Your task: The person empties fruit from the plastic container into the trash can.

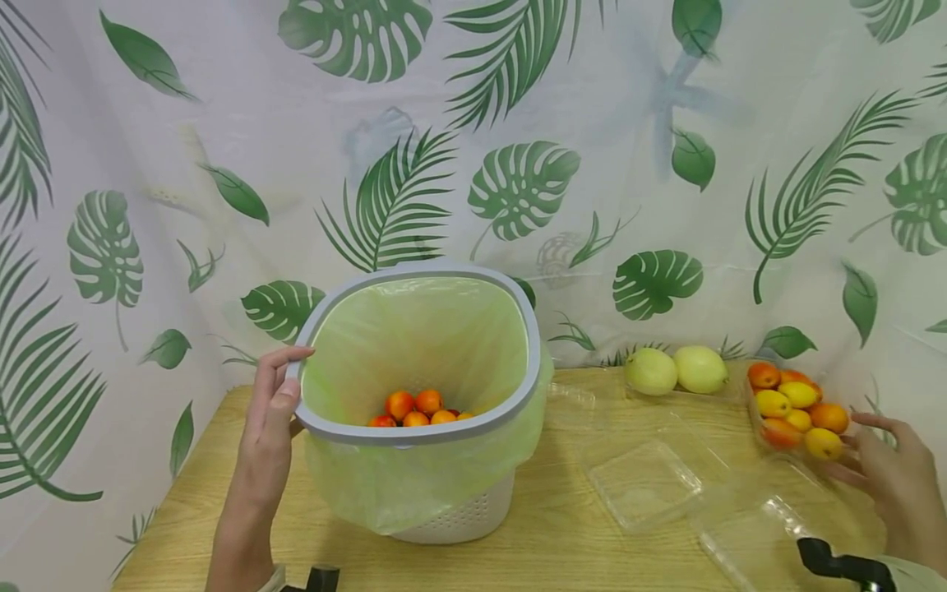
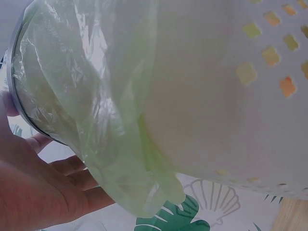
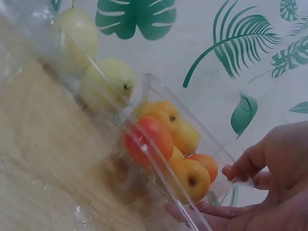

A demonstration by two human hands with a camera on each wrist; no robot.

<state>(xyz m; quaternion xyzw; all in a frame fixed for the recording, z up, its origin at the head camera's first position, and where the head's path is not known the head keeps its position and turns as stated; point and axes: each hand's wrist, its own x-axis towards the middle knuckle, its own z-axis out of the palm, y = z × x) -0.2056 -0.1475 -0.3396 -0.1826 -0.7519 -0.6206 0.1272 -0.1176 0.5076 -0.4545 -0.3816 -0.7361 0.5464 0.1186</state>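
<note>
My left hand (image 1: 270,419) grips the grey rim (image 1: 414,436) of a white perforated bin, thumb on the near side of its left edge. A green bag (image 1: 414,485) lines the bin and hangs over the rim; orange-red fruits (image 1: 414,418) lie inside. In the left wrist view the hand (image 2: 43,192) is at the rim beside the loose bag (image 2: 115,159). At the right, my right hand (image 1: 888,469) holds the near right end of a clear plastic box (image 3: 211,139) of red, orange and yellow fruits (image 1: 799,399), fingers and thumb around its corner.
Two pale yellow-green fruits (image 1: 675,372) sit against the back curtain, left of the box. Several clear plastic containers (image 1: 647,485) lie on the wooden table (image 1: 570,534) between the bin and my right hand. A leaf-patterned curtain (image 1: 592,205) hangs close behind everything.
</note>
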